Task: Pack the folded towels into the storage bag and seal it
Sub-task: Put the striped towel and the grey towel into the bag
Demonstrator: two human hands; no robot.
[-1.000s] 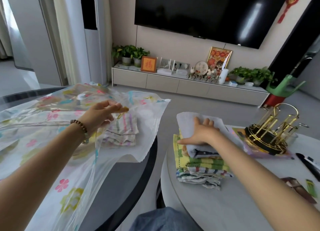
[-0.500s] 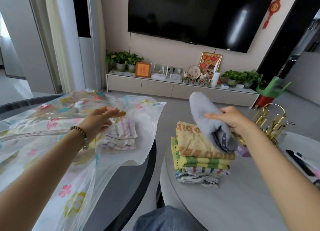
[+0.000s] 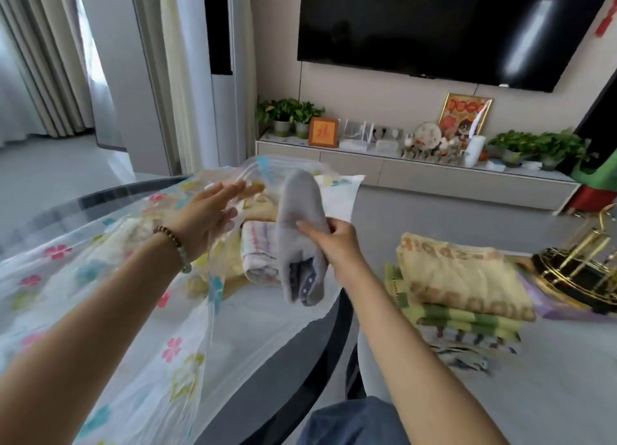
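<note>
A clear storage bag [image 3: 100, 277] printed with coloured flowers lies across the dark round table on the left. My left hand [image 3: 207, 214] lifts the bag's upper plastic layer at its mouth, fingers spread. A striped folded towel [image 3: 258, 252] lies inside the mouth. My right hand [image 3: 330, 244] is shut on a folded grey towel [image 3: 302, 220], held in the air just in front of the bag's opening. A stack of several folded towels [image 3: 460, 287], a beige one on top, sits on the light table at the right.
A gold wire rack [image 3: 581, 264] stands at the far right of the light table [image 3: 500, 394]. A gap separates that table from the dark table [image 3: 283, 378]. A blue-clad knee [image 3: 354, 424] shows at the bottom. A TV cabinet with plants lines the far wall.
My right hand lifted the grey towel off the stack and carried it left to the bag's mouth. My left hand raised the bag's top layer higher.
</note>
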